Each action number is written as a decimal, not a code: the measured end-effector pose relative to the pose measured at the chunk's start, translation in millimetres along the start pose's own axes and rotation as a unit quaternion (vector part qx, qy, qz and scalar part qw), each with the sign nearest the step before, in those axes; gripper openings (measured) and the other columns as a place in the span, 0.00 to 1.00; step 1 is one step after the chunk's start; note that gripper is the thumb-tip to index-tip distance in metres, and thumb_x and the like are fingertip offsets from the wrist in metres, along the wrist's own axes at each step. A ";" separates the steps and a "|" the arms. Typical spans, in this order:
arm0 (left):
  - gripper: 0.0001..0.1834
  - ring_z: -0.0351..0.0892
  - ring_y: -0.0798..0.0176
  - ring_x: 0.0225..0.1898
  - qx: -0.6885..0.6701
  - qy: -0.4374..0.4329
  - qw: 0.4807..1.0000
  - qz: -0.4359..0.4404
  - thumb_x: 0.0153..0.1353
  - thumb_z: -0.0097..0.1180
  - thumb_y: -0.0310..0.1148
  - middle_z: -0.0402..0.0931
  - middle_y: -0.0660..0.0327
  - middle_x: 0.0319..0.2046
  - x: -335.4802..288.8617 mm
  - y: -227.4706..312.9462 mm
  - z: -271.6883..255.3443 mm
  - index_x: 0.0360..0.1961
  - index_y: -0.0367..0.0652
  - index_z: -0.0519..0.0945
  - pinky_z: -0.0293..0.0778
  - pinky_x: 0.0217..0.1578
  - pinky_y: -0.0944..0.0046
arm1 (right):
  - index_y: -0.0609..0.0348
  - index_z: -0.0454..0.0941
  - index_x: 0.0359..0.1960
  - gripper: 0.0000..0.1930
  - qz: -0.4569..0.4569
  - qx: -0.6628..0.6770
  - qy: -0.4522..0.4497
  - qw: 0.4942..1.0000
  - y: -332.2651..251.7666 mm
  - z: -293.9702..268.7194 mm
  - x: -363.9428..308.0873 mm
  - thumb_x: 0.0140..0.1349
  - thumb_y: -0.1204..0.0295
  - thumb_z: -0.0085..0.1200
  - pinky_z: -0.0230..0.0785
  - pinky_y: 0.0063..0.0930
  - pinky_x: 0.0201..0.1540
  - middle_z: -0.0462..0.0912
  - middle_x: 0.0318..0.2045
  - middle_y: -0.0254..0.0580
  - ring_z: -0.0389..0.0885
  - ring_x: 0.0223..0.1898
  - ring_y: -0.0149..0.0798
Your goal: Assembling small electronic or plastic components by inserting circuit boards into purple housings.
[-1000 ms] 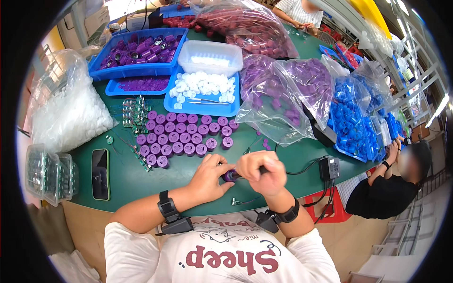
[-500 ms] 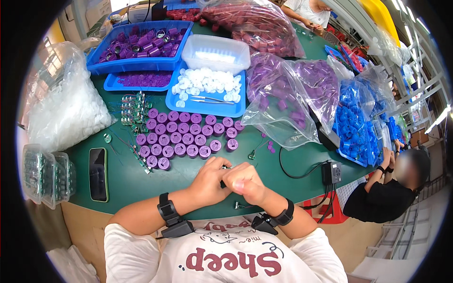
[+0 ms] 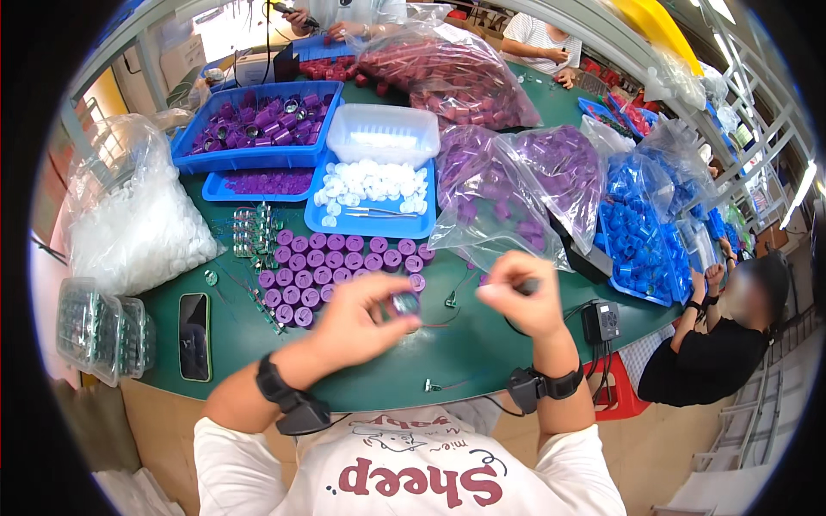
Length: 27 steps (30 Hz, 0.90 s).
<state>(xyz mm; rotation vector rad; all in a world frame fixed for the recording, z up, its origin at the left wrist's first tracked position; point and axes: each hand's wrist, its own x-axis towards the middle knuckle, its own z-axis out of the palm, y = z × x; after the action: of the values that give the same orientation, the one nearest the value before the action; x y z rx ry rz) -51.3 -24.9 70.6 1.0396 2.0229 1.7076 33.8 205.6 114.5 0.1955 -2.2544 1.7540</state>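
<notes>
My left hand (image 3: 353, 320) is curled around a small round purple housing (image 3: 403, 303), its open side showing something dark and greenish, smeared by motion. To the right, my right hand (image 3: 527, 297) is closed, with a dark rounded end (image 3: 527, 286) showing in the fist; what it belongs to is hidden. Its fingertips are at a small purple piece (image 3: 483, 279) by the clear bag. Beyond my left hand stand rows of purple cylindrical housings (image 3: 320, 258). A small green circuit board with wires (image 3: 451, 299) lies between my hands, and another small board (image 3: 432, 386) near the table edge.
Behind the rows are a blue tray of white discs and tweezers (image 3: 370, 225), a blue bin of purple housings (image 3: 249, 159), and bags of purple parts (image 3: 482, 172). A phone (image 3: 195, 337) and clear boxes (image 3: 90, 331) lie left. A black power box (image 3: 601, 322) stands right; co-workers sit beyond.
My hands were together at the near middle. They have parted: the left moved left and forward with the purple housing, the right moved right and forward to the loose purple pieces.
</notes>
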 end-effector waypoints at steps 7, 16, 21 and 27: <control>0.19 0.74 0.71 0.24 0.351 0.280 0.892 0.051 0.44 0.62 0.29 0.79 0.59 0.26 114.6 -5.0 -155.8 0.39 0.33 0.80 0.72 0.28 0.69 | 0.53 0.76 0.46 0.19 0.063 -0.434 -0.143 0.887 42.1 15.6 -12.4 0.49 0.72 0.57 0.72 0.41 0.37 0.75 0.35 0.46 0.79 0.31 0.48; 0.15 0.74 0.43 0.39 0.510 0.240 0.809 0.165 0.42 0.61 0.29 0.75 0.46 0.33 146.7 -41.3 -147.4 0.34 0.37 0.79 0.71 0.43 0.51 | 0.58 0.74 0.40 0.15 0.076 -0.404 -0.126 0.903 73.1 15.8 -24.1 0.48 0.78 0.54 0.71 0.45 0.38 0.75 0.38 0.47 0.78 0.34 0.54; 0.10 0.80 0.47 0.30 0.405 -0.017 0.914 0.016 0.45 0.59 0.32 0.79 0.47 0.27 161.6 -64.1 -59.6 0.27 0.38 0.83 0.75 0.35 0.56 | 0.59 0.75 0.36 0.12 0.063 -0.378 -0.157 0.910 54.3 14.9 -21.3 0.47 0.78 0.53 0.72 0.44 0.38 0.77 0.33 0.48 0.78 0.34 0.54; 0.16 0.80 0.44 0.36 0.445 -0.018 0.885 -0.137 0.43 0.60 0.38 0.79 0.42 0.29 184.5 -82.6 -4.8 0.27 0.33 0.82 0.75 0.39 0.53 | 0.64 0.74 0.32 0.09 0.048 -0.429 -0.193 0.881 66.3 22.2 -28.5 0.46 0.78 0.52 0.72 0.43 0.36 0.77 0.30 0.52 0.78 0.32 0.55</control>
<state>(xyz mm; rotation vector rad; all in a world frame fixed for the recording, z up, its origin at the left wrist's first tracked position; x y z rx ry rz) -210.0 95.1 34.7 0.9058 2.8181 0.5585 39.8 199.3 39.4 0.2544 -3.1261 0.6211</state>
